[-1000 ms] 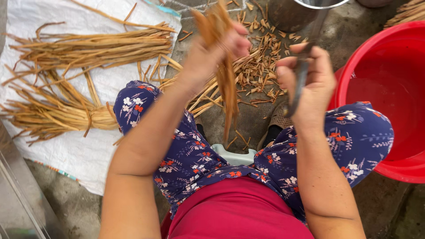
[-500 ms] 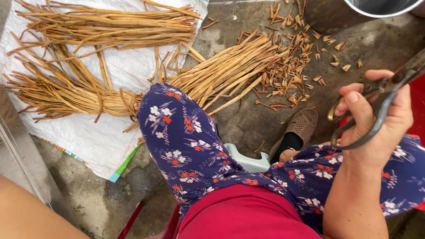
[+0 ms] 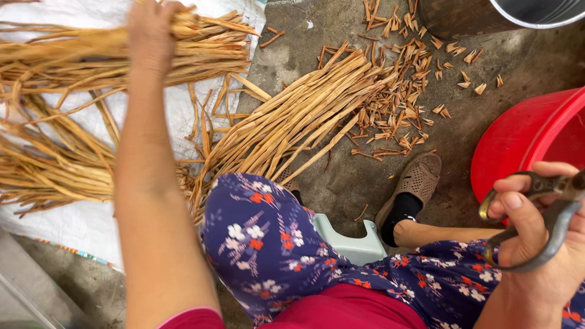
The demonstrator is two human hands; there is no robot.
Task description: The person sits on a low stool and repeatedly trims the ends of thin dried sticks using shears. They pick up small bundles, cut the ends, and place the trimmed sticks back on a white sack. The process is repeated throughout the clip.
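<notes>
I see left hand (image 3: 151,31) at 11 o'clock, fingers curled onto dry stalk bundle (image 3: 79,52) on white sheet (image 3: 67,222). Right hand (image 3: 539,244) at 4 o'clock, fist wrapped through one pair of scissors (image 3: 536,204). Second loose stalk pile (image 3: 298,116) at centre. One red tub (image 3: 524,143) at 3 o'clock, one metal pot (image 3: 487,15) at 1 o'clock.

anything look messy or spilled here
Yes: short cut-off pieces lie scattered on the bare concrete floor, beside the metal pot rather than in it or in the red tub. The long strips also run off the white sheet.
</notes>
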